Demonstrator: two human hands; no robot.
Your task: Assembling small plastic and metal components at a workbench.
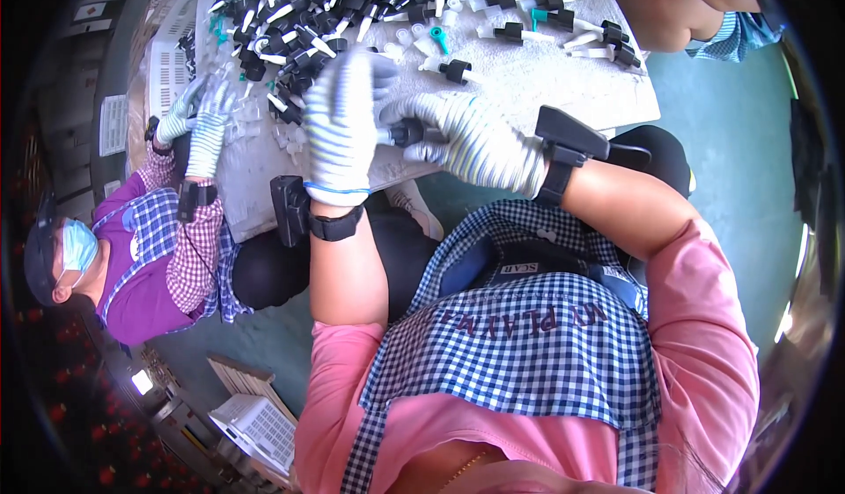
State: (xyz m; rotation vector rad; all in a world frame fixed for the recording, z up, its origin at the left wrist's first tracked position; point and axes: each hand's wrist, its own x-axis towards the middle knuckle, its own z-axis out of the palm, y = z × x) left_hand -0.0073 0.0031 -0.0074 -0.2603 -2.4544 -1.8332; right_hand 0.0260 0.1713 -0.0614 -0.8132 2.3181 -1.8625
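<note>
My right hand (471, 138), in a striped knit glove, pinches a black cap with a pale nozzle (407, 131) above the table's near edge. My left hand (341, 129), gloved alike, is raised just left of that cap. Motion smears its fingers, so I cannot see whether it holds anything. Beyond both hands lies a large heap of black caps with white nozzles (308, 36). A single capped nozzle (455, 72) rests apart, above my right hand. Among the loose pieces is a small green part (438, 38).
The pale tabletop (563, 98) carries more caps at its far right. At the left, a masked co-worker (158, 256) handles translucent pieces (246, 133) with gloved hands (207, 124). Another person's bare arm (678, 1) shows at the upper right. A white plastic crate (255, 428) stands lower left.
</note>
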